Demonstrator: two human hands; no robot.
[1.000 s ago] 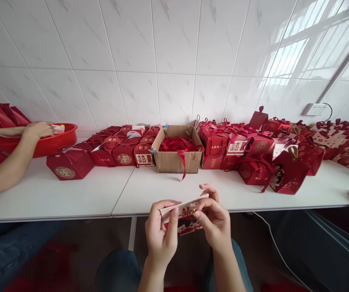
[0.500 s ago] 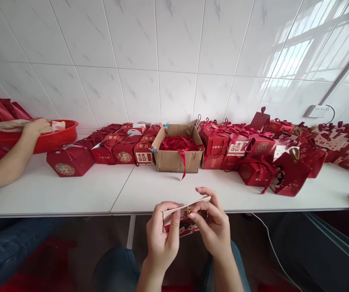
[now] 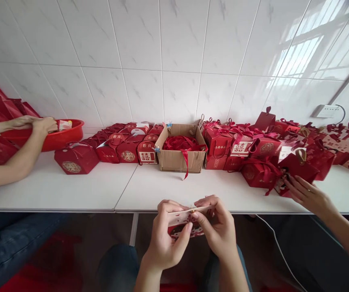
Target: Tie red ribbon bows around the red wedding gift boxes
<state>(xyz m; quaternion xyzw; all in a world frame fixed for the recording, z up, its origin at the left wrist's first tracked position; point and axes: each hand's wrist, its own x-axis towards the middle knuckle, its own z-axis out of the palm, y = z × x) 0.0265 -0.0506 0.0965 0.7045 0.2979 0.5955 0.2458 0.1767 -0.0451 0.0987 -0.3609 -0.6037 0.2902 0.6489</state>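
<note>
In front of the table edge, over my lap, a small pale-pink and red printed gift box (image 3: 179, 219) is held in both hands. My left hand (image 3: 167, 239) is closed around its left side, thumb on the front face. My right hand (image 3: 218, 229) pinches the top edge, thumb against a tiny gold-coloured piece (image 3: 192, 210) at the middle of that edge. The fingers partly hide the box. Beyond my hands, an open cardboard box (image 3: 179, 162) holds coiled red ribbon (image 3: 180, 142), one end hanging over its front.
Red gift boxes (image 3: 127, 152) stand left of the carton, with more boxes (image 3: 218, 144) to its right. A co-worker's hands (image 3: 42, 125) are over a red basin (image 3: 77, 127). At right, another person's hand (image 3: 310, 198) touches a red box (image 3: 302, 168). A cable (image 3: 273, 239) hangs below.
My right fingers have drawn in along the box's top edge, and its printed front now faces me more. At right, the other person's hand has reached forward onto a red box.
</note>
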